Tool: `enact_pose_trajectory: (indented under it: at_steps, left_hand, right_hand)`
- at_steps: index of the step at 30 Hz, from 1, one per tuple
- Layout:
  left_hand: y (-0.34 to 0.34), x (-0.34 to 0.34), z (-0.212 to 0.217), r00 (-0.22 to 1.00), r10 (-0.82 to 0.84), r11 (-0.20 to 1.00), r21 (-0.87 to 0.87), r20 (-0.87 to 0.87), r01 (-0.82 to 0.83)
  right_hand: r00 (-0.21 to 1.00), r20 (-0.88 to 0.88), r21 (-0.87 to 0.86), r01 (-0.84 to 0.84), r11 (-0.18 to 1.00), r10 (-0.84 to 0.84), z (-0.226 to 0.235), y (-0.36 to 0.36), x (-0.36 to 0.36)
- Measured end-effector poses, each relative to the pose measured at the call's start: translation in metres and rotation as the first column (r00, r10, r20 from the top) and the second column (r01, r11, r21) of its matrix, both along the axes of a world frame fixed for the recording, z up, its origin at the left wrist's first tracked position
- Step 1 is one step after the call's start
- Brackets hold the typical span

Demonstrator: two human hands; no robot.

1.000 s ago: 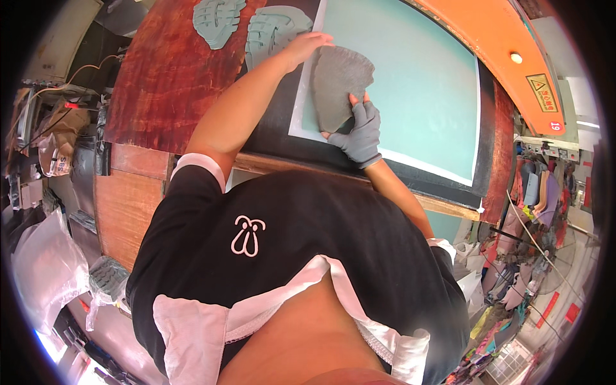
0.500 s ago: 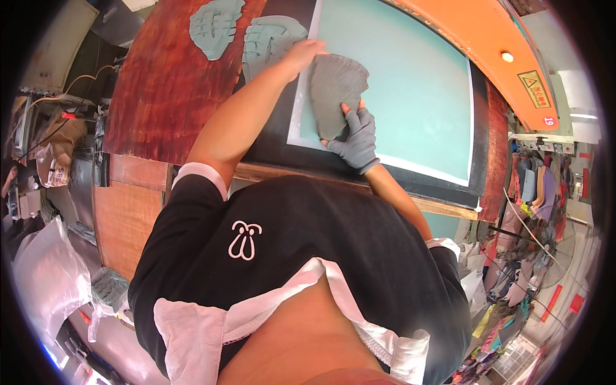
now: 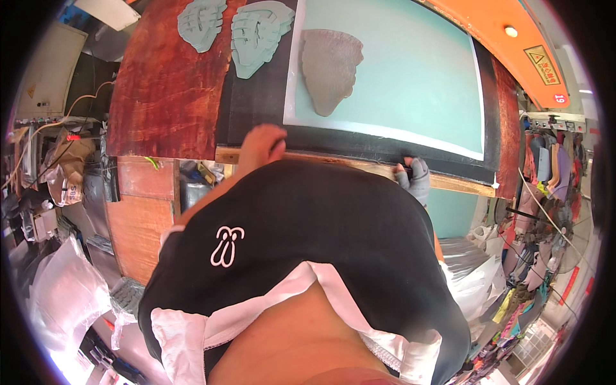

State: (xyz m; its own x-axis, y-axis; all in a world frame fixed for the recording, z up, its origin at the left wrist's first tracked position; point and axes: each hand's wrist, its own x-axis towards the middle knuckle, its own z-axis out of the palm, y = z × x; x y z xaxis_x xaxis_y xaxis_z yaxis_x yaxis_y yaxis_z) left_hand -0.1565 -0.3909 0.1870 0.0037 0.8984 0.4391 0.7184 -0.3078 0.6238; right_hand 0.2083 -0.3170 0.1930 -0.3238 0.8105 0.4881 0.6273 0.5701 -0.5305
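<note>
And here's the grey-brown contoured sheet [image 3: 330, 70], flat on the pale green panel [image 3: 417, 83], narrow end pointing back at the person, long side close to the panel's white left border. No hand is on it! If the panel gets bumped, nothing visible pins that sheet, so I'd fear a slide or a twist, and a drift left could carry it over the border.

Down at the front now: the left hand [image 3: 261, 146], bare, fingers partly curled, hangs by the near edge of the black board [image 3: 253, 106]. Over on the other side, the right hand [image 3: 416, 178], in a grey half-finger glove, has its fingers bent at the wooden edge strip [image 3: 471, 184]. Does either grip that edge? I cannot tell. If they do, and 1 pulls harder than the other, the board could skew and take the sheet with it.

Out left, 2 stacks: the nearer blue-grey stack [image 3: 260, 35] on the black board, the farther blue-grey stack [image 3: 201, 22] on the red-brown tabletop [image 3: 160, 90]. Their layers look loose; a sweeping left forearm might topple them. Upper right, the orange machine beam [image 3: 500, 45]: fingers straying beneath it would risk a pinch if it moved.
</note>
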Motion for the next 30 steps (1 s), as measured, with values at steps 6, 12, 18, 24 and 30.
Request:
enact_pose_trajectory:
  at_steps: [6,12,18,24,30]
  left_hand:
    - [0.05,0.011,-0.003,0.956,0.194,0.98,0.087,-0.222,-0.178]
    - [0.149,-0.012,0.002,0.949,0.212,0.975,0.11,-0.234,-0.191]
    - [0.268,0.011,-0.007,0.916,0.236,0.951,0.269,-0.323,-0.15]
    - [0.366,-0.011,-0.017,0.896,0.335,0.935,0.218,-0.291,-0.279]
    - [0.415,-0.024,-0.011,0.805,0.445,0.891,0.282,-0.392,-0.355]
  right_hand:
    - [0.969,0.19,0.098,0.139,0.985,-0.156,-0.011,0.076,-0.007]
    - [0.988,0.086,0.179,0.112,0.977,-0.129,-0.011,0.175,-0.034]
    - [0.999,0.019,-0.015,0.028,0.999,-0.028,-0.012,0.293,-0.051]
    - [0.656,-0.673,-0.078,0.397,0.914,-0.342,0.056,0.475,0.102]
    - [0.603,-0.779,-0.147,0.088,0.985,-0.171,0.089,0.56,0.161]
